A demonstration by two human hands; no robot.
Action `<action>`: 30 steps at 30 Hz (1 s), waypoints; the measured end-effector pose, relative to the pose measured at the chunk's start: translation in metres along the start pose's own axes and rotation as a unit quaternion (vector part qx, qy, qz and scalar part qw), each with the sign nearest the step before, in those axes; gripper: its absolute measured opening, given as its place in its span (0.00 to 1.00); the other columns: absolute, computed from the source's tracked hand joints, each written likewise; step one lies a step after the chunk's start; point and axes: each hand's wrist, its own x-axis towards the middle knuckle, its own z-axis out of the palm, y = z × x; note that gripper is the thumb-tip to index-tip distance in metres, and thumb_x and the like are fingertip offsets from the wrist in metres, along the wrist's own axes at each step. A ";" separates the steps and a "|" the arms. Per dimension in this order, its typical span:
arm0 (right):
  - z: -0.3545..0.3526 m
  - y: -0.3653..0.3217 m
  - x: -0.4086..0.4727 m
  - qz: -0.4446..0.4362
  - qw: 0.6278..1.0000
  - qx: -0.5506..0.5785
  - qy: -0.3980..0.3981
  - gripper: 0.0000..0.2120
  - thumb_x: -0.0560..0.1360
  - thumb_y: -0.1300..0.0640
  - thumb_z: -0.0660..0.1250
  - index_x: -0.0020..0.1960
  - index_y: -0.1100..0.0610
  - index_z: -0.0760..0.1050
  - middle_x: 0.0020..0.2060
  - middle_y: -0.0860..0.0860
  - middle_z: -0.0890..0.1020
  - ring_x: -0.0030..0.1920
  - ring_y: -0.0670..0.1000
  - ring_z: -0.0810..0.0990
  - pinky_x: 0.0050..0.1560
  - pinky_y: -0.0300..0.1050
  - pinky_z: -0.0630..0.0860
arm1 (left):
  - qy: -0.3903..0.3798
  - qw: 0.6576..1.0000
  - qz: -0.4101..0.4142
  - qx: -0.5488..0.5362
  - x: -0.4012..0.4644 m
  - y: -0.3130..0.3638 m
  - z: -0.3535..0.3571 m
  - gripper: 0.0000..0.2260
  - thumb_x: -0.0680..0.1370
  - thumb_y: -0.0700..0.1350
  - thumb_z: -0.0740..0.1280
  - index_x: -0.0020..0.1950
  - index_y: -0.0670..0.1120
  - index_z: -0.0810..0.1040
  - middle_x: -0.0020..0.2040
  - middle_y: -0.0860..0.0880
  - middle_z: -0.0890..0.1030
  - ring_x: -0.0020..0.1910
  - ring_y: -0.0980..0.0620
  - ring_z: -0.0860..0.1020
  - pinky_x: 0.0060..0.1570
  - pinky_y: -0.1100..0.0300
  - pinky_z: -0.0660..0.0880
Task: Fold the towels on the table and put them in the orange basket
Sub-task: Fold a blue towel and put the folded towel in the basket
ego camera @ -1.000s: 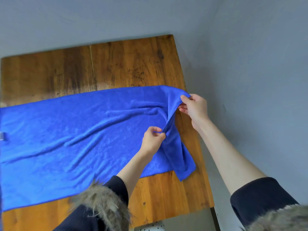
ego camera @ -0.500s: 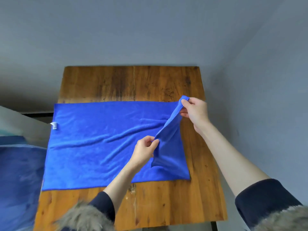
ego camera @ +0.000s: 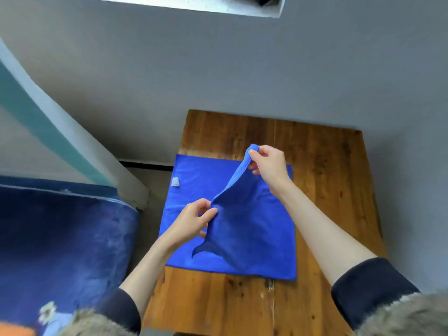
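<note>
A blue towel [ego camera: 254,238] lies on the wooden table [ego camera: 327,190], its right part lifted and carried over the left part. My right hand [ego camera: 269,163] pinches the towel's far corner, held up above the table. My left hand [ego camera: 191,219] pinches the same raised edge nearer to me. A small white label [ego camera: 175,182] shows at the towel's far left edge. An orange patch [ego camera: 14,329] at the bottom left corner may be the basket; little of it shows.
A dark blue plush cover [ego camera: 60,251] fills the lower left, beside the table. A pale slanted beam [ego camera: 60,132] runs along the left. Grey walls stand behind and to the right of the table. Bare wood shows right of the towel and in front.
Both hands have carried the towel's right edge leftward over the rest, so the towel now covers about half its former width. The view has swung left and up.
</note>
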 end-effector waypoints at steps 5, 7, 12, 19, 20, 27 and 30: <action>0.064 -0.010 0.003 0.010 0.999 -0.020 -0.033 0.06 0.76 0.61 0.62 0.41 0.57 0.76 0.37 0.53 0.80 0.34 0.47 0.78 0.33 0.37 0.75 | 0.057 0.998 -0.030 -0.021 0.000 -0.033 -0.045 0.07 0.79 0.44 0.63 0.46 0.42 0.77 0.38 0.48 0.77 0.33 0.53 0.72 0.34 0.59 0.79; 0.079 -0.009 0.005 0.018 0.998 -0.014 -0.058 0.06 0.76 0.61 0.62 0.47 0.58 0.77 0.41 0.52 0.80 0.36 0.47 0.78 0.35 0.36 0.75 | 0.078 0.996 -0.045 -0.017 0.006 -0.047 -0.055 0.06 0.79 0.44 0.63 0.46 0.43 0.77 0.38 0.47 0.77 0.32 0.54 0.72 0.33 0.60 0.77; 0.088 0.013 0.008 0.054 0.990 -0.069 -0.107 0.14 0.76 0.57 0.63 0.61 0.58 0.75 0.53 0.52 0.79 0.55 0.51 0.78 0.56 0.49 0.77 | 0.146 0.984 -0.101 0.026 0.022 -0.082 -0.062 0.05 0.78 0.42 0.61 0.52 0.45 0.74 0.46 0.46 0.78 0.38 0.51 0.77 0.40 0.55 0.77; 0.053 0.099 -0.017 0.108 0.956 -0.260 -0.083 0.20 0.79 0.55 0.60 0.69 0.59 0.67 0.67 0.55 0.72 0.67 0.54 0.69 0.65 0.46 0.66 | 0.124 0.978 -0.109 0.129 0.027 -0.118 -0.051 0.18 0.78 0.43 0.62 0.68 0.42 0.67 0.62 0.45 0.72 0.56 0.48 0.73 0.56 0.57 0.70; 0.048 0.114 -0.024 0.116 0.946 -0.291 -0.084 0.21 0.79 0.55 0.59 0.70 0.59 0.65 0.69 0.55 0.69 0.69 0.55 0.66 0.65 0.47 0.65 | 0.111 0.978 -0.098 0.149 0.027 -0.122 -0.049 0.18 0.78 0.42 0.62 0.68 0.42 0.67 0.61 0.45 0.72 0.58 0.47 0.73 0.57 0.56 0.69; 0.040 0.173 -0.068 0.207 0.905 -0.344 -0.143 0.34 0.79 0.48 0.58 0.77 0.51 0.41 0.75 0.53 0.36 0.75 0.58 0.36 0.72 0.55 0.53 | 0.132 0.973 -0.084 0.171 0.038 -0.124 -0.036 0.16 0.75 0.43 0.65 0.62 0.45 0.68 0.52 0.47 0.72 0.52 0.46 0.74 0.47 0.55 0.71; 0.045 0.180 -0.064 0.222 0.906 -0.329 -0.147 0.36 0.79 0.46 0.58 0.76 0.49 0.37 0.74 0.52 0.31 0.74 0.58 0.32 0.71 0.63 0.50 | 0.151 0.960 -0.092 0.217 0.050 -0.122 -0.032 0.24 0.76 0.44 0.64 0.71 0.44 0.62 0.61 0.43 0.69 0.54 0.45 0.74 0.51 0.54 0.71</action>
